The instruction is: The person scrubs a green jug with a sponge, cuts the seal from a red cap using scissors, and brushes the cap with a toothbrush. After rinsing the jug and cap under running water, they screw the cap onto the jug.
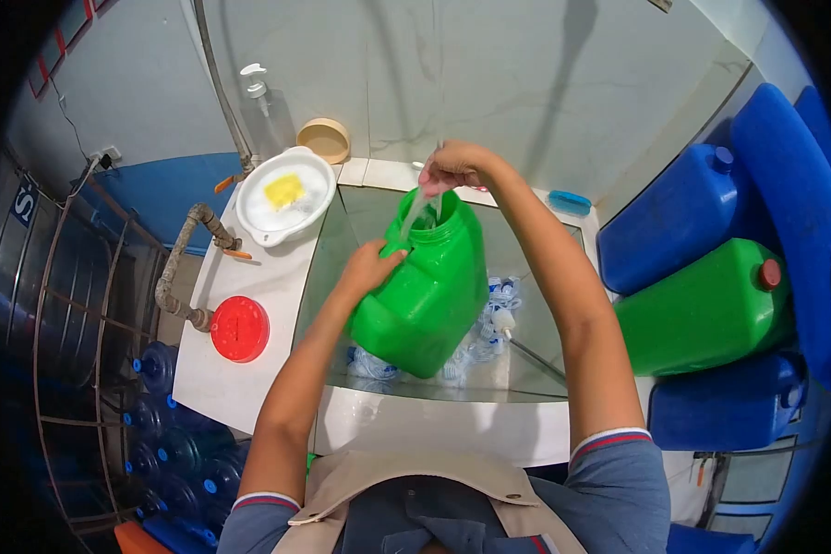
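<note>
A large green plastic jerrycan [425, 309] is tilted over the glass-walled basin [545, 369], its wide mouth facing up. My left hand [371, 270] grips it by the side near the neck, thumb on top. Just above the mouth is my right hand [448, 168], fingers bent and pressed together. From those fingers a whitish translucent strip [411, 214] hangs down by the opening; whether it is water or clear plastic, I cannot tell. Below the jerrycan, several small clear-and-blue plastic pieces [500, 295] lie in the basin, beside a white-headed rod [535, 355].
To the left are a white bowl [251, 208] with suds and a yellow sponge [284, 191], a red lid [240, 329] and a pipe [171, 268]. A blue brush [570, 202] lies at the back right. Blue jerrycans [669, 217] and a green one [702, 309] stand right.
</note>
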`<action>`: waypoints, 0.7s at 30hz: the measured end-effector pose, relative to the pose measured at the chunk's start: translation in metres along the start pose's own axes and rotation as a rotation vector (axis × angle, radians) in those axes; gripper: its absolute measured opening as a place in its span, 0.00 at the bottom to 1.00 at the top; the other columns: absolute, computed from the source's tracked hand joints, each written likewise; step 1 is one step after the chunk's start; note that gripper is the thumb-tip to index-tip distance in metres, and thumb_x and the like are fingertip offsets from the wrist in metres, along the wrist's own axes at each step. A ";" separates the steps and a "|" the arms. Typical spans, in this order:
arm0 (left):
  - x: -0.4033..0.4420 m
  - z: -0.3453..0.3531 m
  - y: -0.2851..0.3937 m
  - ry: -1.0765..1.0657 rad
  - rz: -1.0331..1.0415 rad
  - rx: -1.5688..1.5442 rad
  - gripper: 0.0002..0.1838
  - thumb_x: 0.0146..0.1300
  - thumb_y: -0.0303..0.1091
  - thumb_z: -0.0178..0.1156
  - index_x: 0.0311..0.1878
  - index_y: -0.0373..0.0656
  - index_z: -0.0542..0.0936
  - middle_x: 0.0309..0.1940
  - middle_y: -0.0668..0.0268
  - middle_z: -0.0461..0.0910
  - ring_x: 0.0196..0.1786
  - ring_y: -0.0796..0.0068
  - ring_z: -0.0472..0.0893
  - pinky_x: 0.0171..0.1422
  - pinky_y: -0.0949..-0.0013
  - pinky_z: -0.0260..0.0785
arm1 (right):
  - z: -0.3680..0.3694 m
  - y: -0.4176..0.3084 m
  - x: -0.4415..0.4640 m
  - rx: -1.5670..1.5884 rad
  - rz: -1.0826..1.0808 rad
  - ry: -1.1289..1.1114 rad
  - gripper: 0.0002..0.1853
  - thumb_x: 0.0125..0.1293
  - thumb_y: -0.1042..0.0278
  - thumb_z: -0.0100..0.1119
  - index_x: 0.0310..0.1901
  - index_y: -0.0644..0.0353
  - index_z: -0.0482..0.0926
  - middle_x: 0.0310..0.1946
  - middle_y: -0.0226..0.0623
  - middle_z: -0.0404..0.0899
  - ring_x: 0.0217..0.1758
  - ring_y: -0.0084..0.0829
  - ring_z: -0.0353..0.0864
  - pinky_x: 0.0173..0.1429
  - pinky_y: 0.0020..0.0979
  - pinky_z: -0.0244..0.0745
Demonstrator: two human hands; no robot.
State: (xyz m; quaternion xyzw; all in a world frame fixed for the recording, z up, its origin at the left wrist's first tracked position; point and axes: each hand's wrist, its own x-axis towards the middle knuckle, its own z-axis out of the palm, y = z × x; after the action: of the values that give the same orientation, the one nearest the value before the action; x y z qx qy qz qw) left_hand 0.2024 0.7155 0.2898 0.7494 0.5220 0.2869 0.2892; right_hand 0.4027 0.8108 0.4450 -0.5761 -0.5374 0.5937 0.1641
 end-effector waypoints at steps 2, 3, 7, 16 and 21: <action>0.010 -0.001 -0.003 -0.039 0.044 -0.040 0.22 0.59 0.48 0.58 0.33 0.33 0.76 0.17 0.57 0.76 0.22 0.65 0.79 0.29 0.62 0.70 | -0.003 -0.002 -0.002 0.009 -0.014 0.005 0.07 0.59 0.77 0.50 0.31 0.72 0.78 0.28 0.45 0.80 0.26 0.33 0.83 0.35 0.27 0.82; 0.017 -0.001 -0.001 -0.077 0.087 -0.080 0.22 0.59 0.48 0.58 0.33 0.33 0.76 0.19 0.54 0.77 0.24 0.60 0.80 0.31 0.60 0.70 | -0.005 -0.002 -0.001 -0.039 -0.053 0.042 0.08 0.59 0.76 0.51 0.31 0.71 0.79 0.27 0.43 0.80 0.25 0.31 0.82 0.33 0.27 0.82; -0.003 0.005 0.023 -0.018 0.094 -0.031 0.23 0.60 0.47 0.57 0.36 0.29 0.75 0.27 0.41 0.76 0.35 0.40 0.76 0.39 0.53 0.68 | -0.036 0.016 0.007 0.014 -0.124 0.137 0.08 0.57 0.73 0.54 0.29 0.68 0.80 0.24 0.38 0.79 0.24 0.26 0.80 0.28 0.28 0.79; -0.007 0.002 0.054 -0.253 -0.220 -0.236 0.21 0.66 0.45 0.51 0.39 0.30 0.70 0.22 0.48 0.78 0.20 0.60 0.80 0.23 0.62 0.71 | -0.113 0.246 0.068 -1.133 -0.321 0.894 0.18 0.56 0.69 0.52 0.50 0.63 0.73 0.50 0.46 0.72 0.52 0.44 0.73 0.57 0.43 0.69; -0.006 0.001 0.075 -0.313 -0.283 -0.350 0.18 0.67 0.41 0.50 0.40 0.31 0.65 0.19 0.57 0.74 0.14 0.71 0.75 0.16 0.68 0.67 | -0.104 0.238 0.023 -1.216 -0.169 0.835 0.20 0.59 0.73 0.48 0.55 0.62 0.68 0.48 0.46 0.69 0.52 0.44 0.71 0.58 0.45 0.67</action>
State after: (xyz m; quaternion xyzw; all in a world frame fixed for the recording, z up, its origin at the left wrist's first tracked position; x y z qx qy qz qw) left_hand 0.2477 0.6876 0.3435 0.6428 0.5129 0.2099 0.5288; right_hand 0.5865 0.7882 0.2612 -0.6997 -0.7067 -0.0917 0.0518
